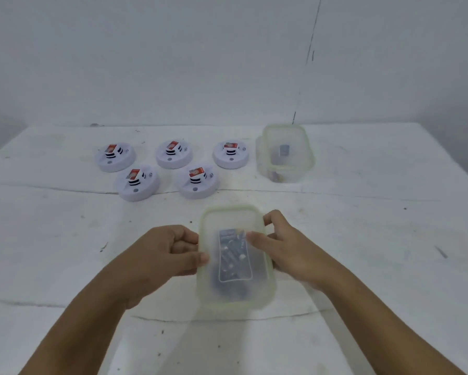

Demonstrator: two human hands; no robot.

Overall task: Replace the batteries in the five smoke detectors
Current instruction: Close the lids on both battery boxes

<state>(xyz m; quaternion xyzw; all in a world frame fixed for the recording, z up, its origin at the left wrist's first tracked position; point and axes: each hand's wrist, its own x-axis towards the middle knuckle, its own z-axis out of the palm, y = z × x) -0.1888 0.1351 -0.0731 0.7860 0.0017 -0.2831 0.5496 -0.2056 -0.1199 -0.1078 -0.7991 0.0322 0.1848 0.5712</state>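
Several white round smoke detectors lie in two rows on the white table (65, 239), each with a red label on top; one of them (136, 182) is front left, another (198, 181) front right. In front of me stands a clear plastic box with a green-rimmed lid (234, 217), and batteries (234, 255) show dimly through it. My left hand (170, 250) grips the box's left edge. My right hand (284, 244) holds its right edge, fingers over the lid.
A second clear box (305, 155) without a lid stands at the back right beside the detectors, with a small dark item inside. A white wall rises behind the table's far edge.
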